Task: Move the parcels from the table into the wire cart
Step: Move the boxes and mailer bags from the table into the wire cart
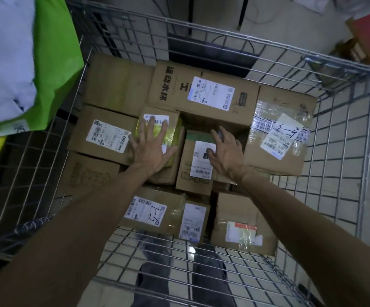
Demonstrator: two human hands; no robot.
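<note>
Pressing down, your left grip [152,149] and right grip [226,151] lie spread flat, clamping nothing. Yellow-taped parcel [173,131] rides atop others; it may tip once released.

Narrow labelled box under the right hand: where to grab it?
Probably from above, gripping the narrow box by its near and far ends: gaps show there, while the yellow-taped box and large taped box crowd its long sides.

The left hand [152,149] covers much of the label on the yellow-taped box [175,129]; the right hand [225,151] hides one corner of the label on the small box [190,182]. Label print is too small to read. Left of the hands, the green bag [55,63] is cut off at the edge.
</note>
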